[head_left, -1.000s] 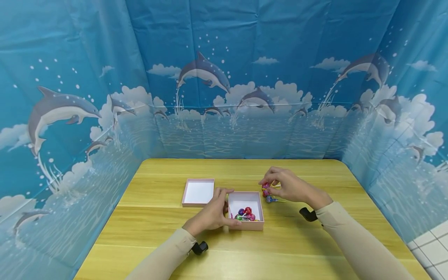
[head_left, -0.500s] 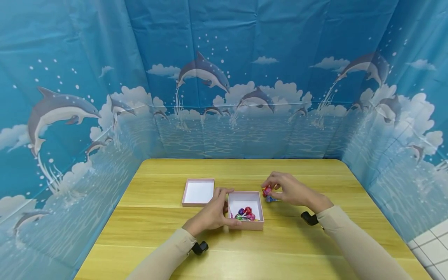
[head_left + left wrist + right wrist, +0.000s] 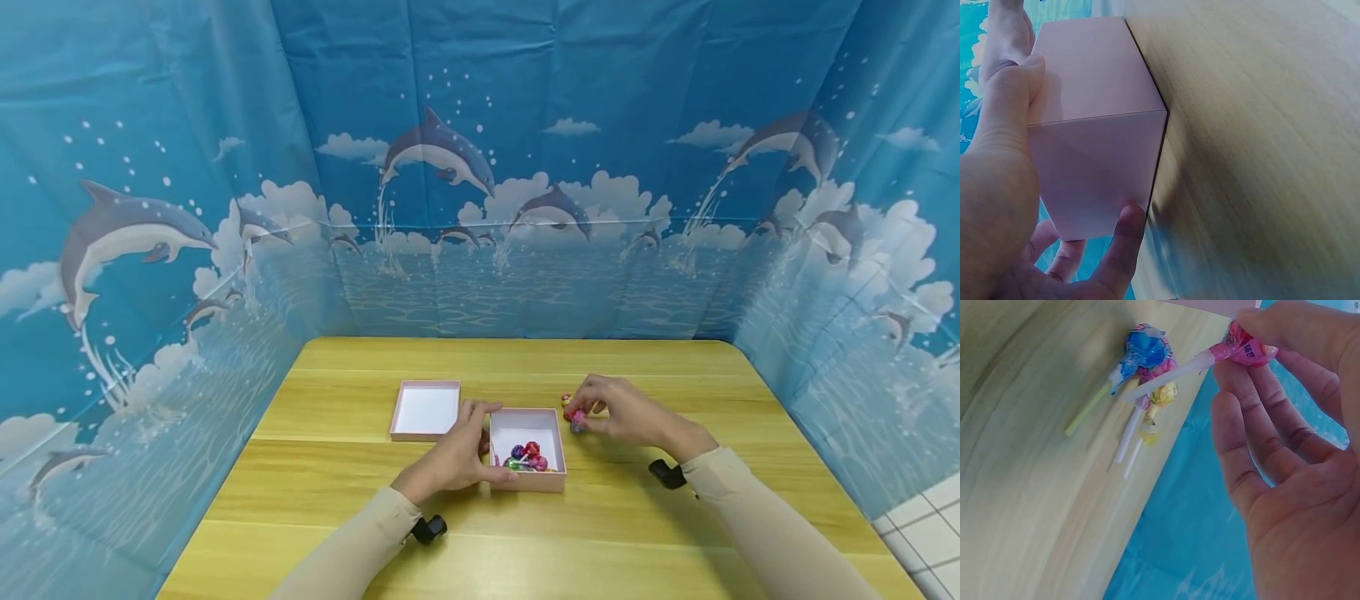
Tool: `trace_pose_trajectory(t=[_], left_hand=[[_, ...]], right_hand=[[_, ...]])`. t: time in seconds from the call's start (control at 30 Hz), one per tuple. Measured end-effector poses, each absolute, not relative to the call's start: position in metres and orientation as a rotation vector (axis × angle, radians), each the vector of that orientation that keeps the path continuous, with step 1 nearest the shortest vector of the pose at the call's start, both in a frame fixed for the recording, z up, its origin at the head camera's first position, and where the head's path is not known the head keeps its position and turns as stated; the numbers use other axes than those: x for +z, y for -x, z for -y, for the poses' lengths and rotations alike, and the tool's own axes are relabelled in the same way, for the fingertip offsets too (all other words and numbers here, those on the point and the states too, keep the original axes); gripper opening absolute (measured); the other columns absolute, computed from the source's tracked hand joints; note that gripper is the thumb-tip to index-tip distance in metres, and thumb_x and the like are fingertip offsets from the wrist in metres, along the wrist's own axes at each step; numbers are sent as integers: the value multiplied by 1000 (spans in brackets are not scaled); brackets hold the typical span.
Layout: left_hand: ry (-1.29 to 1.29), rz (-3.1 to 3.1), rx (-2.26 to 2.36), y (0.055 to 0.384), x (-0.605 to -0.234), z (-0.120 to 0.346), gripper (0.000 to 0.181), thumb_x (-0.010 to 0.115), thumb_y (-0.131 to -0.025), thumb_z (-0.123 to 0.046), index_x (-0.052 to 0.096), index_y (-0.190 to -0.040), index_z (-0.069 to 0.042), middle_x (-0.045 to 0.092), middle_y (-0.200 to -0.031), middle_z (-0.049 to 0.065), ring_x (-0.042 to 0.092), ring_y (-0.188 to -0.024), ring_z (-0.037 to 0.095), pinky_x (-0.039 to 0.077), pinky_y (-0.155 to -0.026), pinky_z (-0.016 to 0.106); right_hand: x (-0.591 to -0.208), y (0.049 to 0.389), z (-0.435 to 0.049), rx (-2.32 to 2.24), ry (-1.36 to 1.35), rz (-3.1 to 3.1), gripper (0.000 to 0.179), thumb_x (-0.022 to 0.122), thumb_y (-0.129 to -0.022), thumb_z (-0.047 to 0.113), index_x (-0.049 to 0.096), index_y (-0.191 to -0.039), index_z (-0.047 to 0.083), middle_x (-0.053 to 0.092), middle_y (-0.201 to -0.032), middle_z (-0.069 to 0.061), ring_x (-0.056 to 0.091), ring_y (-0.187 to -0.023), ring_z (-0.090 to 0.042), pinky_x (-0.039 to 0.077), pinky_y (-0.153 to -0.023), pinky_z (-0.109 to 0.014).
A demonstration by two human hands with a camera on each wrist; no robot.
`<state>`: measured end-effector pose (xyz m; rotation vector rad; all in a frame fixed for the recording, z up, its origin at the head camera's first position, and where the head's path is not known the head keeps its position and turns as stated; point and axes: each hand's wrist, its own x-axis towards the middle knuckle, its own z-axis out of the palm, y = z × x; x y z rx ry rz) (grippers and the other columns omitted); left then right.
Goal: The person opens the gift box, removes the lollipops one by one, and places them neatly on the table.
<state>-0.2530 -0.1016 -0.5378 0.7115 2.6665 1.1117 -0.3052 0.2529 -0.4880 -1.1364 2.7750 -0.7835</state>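
Currently, a pink lollipop (image 3: pixel 1251 354), upper right in the right-wrist view, is pinched, best lightly, by the right hand (image 3: pixel 628 414). The box (image 3: pixel 528 482), gripped by the left hand (image 3: pixel 454 458), is best steadied.

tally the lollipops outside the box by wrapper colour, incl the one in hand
Pink-red lollipops, one in the right hand: 2
Blue lollipop: 1
Yellow lollipop: 1
Total: 4
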Motion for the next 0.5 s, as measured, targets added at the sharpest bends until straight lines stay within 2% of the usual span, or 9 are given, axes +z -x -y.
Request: trace_pose_trajectory(t=[0.5], left_hand=[[-718, -2664, 1126, 254, -538, 102, 116, 101, -94, -46, 34, -181, -9, 44, -143, 11, 52, -95, 11, 49, -93, 35]], right_hand=[[-503, 304, -255, -818, 1131, -2730, 19, 86, -107, 10, 87, -125, 12, 80, -118, 1, 76, -104, -12, 70, -93, -40]])
